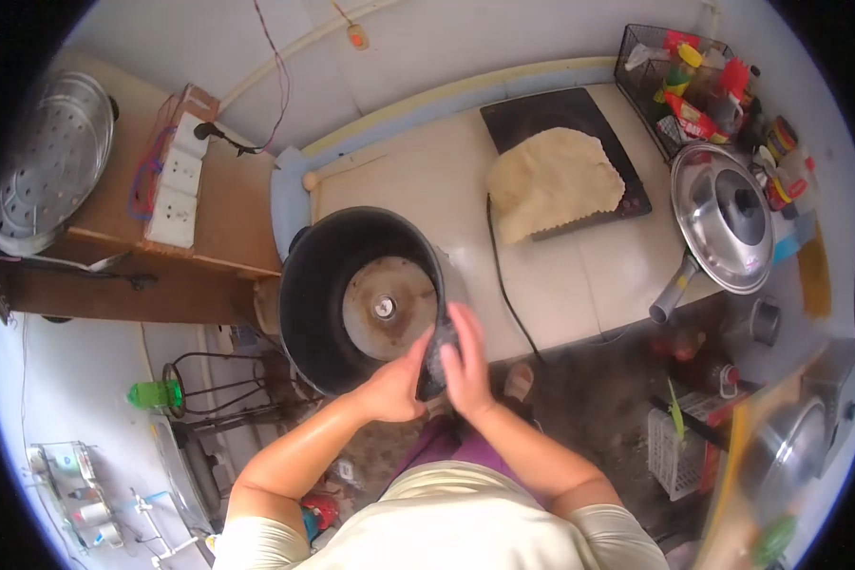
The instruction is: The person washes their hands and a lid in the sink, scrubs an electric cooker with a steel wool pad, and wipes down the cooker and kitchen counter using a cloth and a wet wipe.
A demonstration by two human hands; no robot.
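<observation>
A rice cooker body stands at the left end of the counter with its inner pot out. On its floor the round, brown-stained heating plate shows, with a small metal button in the middle. At the cooker's near right side is a dark part, between my two hands. My left hand grips it from the left, thumb up along its edge. From the right, my right hand presses against it with bent fingers. The palms hide much of this part, so its exact shape is unclear.
A flat sheet of dough-coloured material covers much of a black induction cooktop. A lidded pan and a wire basket of bottles stand right. Left is a shelf with a power strip and a steamer tray.
</observation>
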